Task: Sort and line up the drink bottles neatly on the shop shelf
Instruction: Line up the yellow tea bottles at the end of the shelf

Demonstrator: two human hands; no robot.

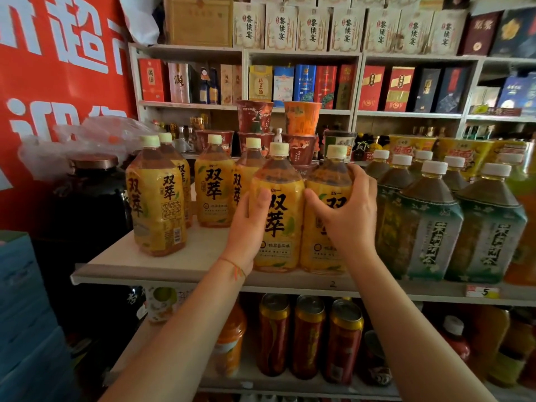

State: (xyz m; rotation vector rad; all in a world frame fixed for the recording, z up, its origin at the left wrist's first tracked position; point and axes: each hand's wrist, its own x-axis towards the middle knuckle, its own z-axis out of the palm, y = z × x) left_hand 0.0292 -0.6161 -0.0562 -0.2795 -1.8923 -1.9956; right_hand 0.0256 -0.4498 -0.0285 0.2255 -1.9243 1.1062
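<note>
**Two yellow bottles squared up at the shelf's front edge**

From the head camera, both hands are on the job. The left hand [251, 224] wraps the left side of a yellow bottle [277, 210], thumb laid across the label. The right hand [346, 216] curls around the neighbouring yellow bottle [324, 216], fingers hooked over its shoulder and thumb in the gap between the two. Both bottles stand upright on the shelf [162, 265], touching side by side at its front edge, labels forward. My read: they're being pressed together to close that gap and start a tidy front row.

Just right of this pair stand the green bottles [426, 224], already packed tight, so the yellows look to be butted up against them by kind. To the pair's left, a lone yellow bottle [158, 198] stands apart and turned askew, with more yellow bottles [214, 184] behind it. Those look like the next candidates for lining up.
</note>
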